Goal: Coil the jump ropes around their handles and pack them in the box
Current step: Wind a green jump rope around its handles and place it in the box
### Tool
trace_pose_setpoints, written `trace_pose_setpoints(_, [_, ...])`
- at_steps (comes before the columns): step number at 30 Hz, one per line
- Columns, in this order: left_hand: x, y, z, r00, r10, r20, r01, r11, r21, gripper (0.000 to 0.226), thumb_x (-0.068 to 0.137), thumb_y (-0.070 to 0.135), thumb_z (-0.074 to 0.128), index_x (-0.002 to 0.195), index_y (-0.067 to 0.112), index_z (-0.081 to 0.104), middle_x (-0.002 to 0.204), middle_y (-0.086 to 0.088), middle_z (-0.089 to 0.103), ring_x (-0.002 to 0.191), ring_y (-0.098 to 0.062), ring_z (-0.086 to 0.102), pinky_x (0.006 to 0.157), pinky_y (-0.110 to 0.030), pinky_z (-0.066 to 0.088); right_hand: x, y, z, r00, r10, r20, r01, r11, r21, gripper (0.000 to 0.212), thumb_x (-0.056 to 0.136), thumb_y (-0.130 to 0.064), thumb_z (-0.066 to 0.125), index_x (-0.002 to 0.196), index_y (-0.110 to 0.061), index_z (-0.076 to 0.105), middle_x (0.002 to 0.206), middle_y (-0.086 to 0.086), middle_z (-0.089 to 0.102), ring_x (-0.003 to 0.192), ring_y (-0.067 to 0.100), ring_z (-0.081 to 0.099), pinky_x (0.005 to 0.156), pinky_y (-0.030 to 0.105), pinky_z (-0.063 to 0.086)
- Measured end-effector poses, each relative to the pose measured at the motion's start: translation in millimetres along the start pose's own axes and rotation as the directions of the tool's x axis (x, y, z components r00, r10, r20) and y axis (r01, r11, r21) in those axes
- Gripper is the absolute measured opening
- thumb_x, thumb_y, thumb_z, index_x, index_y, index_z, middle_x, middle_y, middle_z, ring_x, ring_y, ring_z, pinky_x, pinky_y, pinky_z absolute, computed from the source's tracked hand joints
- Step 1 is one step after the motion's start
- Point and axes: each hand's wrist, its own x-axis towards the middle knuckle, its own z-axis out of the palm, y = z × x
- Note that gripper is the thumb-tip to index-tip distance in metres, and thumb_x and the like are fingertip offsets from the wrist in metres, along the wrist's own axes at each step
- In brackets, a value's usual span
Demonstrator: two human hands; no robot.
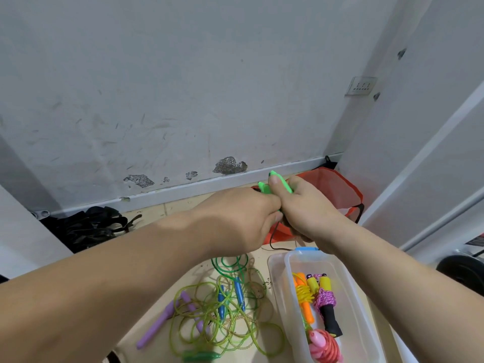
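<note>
Ropes (pixel 222 310) lie tangled on the surface (pixel 265 314) beside the clear box (pixel 288 297) holding three coiled ones. Farther off, right hand (pixel 309 205) and left hand (pixel 243 213) meet, each grip clenched round the green handles (pixel 264 187), black cord (pixel 272 237) dangling below.

Box (pixel 287 268) sits lower right, coiled ropes (pixel 322 302) inside it; loose ropes (pixel 222 318) tangle lower centre, left of it; bag (pixel 337 189) behind, centre right; straps (pixel 89 226) left, against the wall (pixel 183 87).

Green handles (pixel 264 188) aloft; coiled ropes (pixel 324 299) lie inside clear box (pixel 337 273).
</note>
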Motion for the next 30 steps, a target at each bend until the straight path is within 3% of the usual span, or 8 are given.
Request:
trace_pose_setpoints(3, [-2, -6, -5, 0.996, 0.069, -0.048, -0.069, 0.998, -0.012, 0.018, 0.105, 0.039, 0.038, 0.091, 0.03, 0.045, 0.075, 0.008, 0.044, 0.078, -0.025, 0.047, 0.067, -0.034, 0.035, -4, -8, -5, 0.994, -0.09, 0.064, 0.1, 0.98, -0.17, 0.058, 0.108, -0.054, 0.023, 0.073, -0.016, 0.049, 0.055, -0.007, 0.045, 0.048, 0.007, 0.04, 0.053, 0.026, 0.028])
trace_pose_setpoints(7, [-8, -19, -16, 0.984, 0.101, -0.148, -0.1, 0.995, 0.01, 0.012, 0.105, 0.039, 0.041, 0.108, 0.036, 0.053, 0.071, 0.008, 0.045, 0.072, -0.018, 0.036, 0.064, -0.03, 0.027, -10, -12, -6, 0.976, -0.137, 0.168, 0.191, 0.91, -0.368, 0.053, 0.112, -0.038, 0.02, 0.082, -0.008, 0.053, 0.064, 0.004, 0.053, 0.054, 0.014, 0.046, 0.051, 0.021, 0.035])
trace_pose_setpoints(12, [-12, -31, -18, 0.964, 0.015, -0.264, -0.069, 0.978, -0.196, 0.015, 0.1, 0.039, 0.055, 0.09, 0.027, 0.057, 0.064, 0.014, 0.053, 0.062, -0.001, 0.049, 0.058, -0.031, 0.034, -13, -13, -10, 0.961, -0.203, 0.186, 0.259, 0.897, -0.358, 0.055, 0.111, -0.042, 0.024, 0.081, -0.007, 0.054, 0.061, 0.002, 0.052, 0.054, 0.012, 0.047, 0.054, 0.027, 0.035])
trace_pose_setpoints(16, [-13, -36, -21, 0.972, -0.053, -0.227, -0.054, 0.898, -0.436, 0.019, 0.09, 0.032, 0.074, 0.087, 0.023, 0.058, 0.071, 0.0, 0.066, 0.061, -0.01, 0.054, 0.06, -0.031, 0.044, -21, -15, -8, 0.94, -0.219, 0.263, 0.306, 0.883, -0.356, 0.051, 0.112, -0.037, 0.027, 0.071, -0.016, 0.049, 0.055, -0.007, 0.046, 0.048, -0.002, 0.047, 0.052, 0.014, 0.036])
trace_pose_setpoints(20, [-16, -47, -26, 0.979, -0.146, -0.14, -0.014, 0.642, -0.766, 0.019, 0.081, 0.019, 0.083, 0.083, 0.007, 0.069, 0.061, 0.001, 0.062, 0.055, -0.003, 0.048, 0.053, -0.016, 0.038, -25, -18, -10, 0.907, -0.319, 0.274, 0.395, 0.87, -0.296, 0.052, 0.11, -0.041, 0.028, 0.075, -0.011, 0.053, 0.051, -0.009, 0.046, 0.05, 0.005, 0.045, 0.051, 0.02, 0.03])
trace_pose_setpoints(23, [-16, -56, -22, 0.984, -0.173, 0.041, 0.1, 0.343, -0.934, 0.018, 0.073, 0.028, 0.081, 0.076, 0.015, 0.068, 0.063, 0.005, 0.057, 0.054, -0.007, 0.043, 0.05, -0.019, 0.033, -26, -19, -10, 0.873, -0.394, 0.287, 0.457, 0.865, -0.206, 0.051, 0.109, -0.047, 0.029, 0.079, -0.025, 0.064, 0.057, -0.008, 0.054, 0.053, 0.005, 0.048, 0.057, 0.024, 0.036])
trace_pose_setpoints(26, [-12, -54, -13, 0.98, -0.123, 0.156, 0.17, 0.117, -0.978, 0.017, 0.084, 0.033, 0.076, 0.077, 0.019, 0.07, 0.066, 0.0, 0.055, 0.058, -0.011, 0.037, 0.053, -0.025, 0.026, -33, -25, -9, 0.884, -0.383, 0.266, 0.381, 0.922, 0.062, 0.053, 0.107, -0.057, 0.031, 0.092, -0.028, 0.073, 0.067, 0.004, 0.069, 0.056, 0.014, 0.056, 0.056, 0.026, 0.044])
trace_pose_setpoints(30, [-1, -38, -4, 0.962, -0.214, 0.168, 0.162, -0.044, -0.986, 0.033, 0.102, 0.013, 0.053, 0.073, 0.02, 0.067, 0.059, 0.004, 0.044, 0.052, -0.008, 0.025, 0.048, -0.023, 0.013, -30, -30, -7, 0.961, -0.259, 0.098, 0.228, 0.941, 0.252, 0.054, 0.11, -0.047, 0.031, 0.076, -0.013, 0.056, 0.052, 0.003, 0.053, 0.044, 0.018, 0.045, 0.047, 0.02, 0.03])
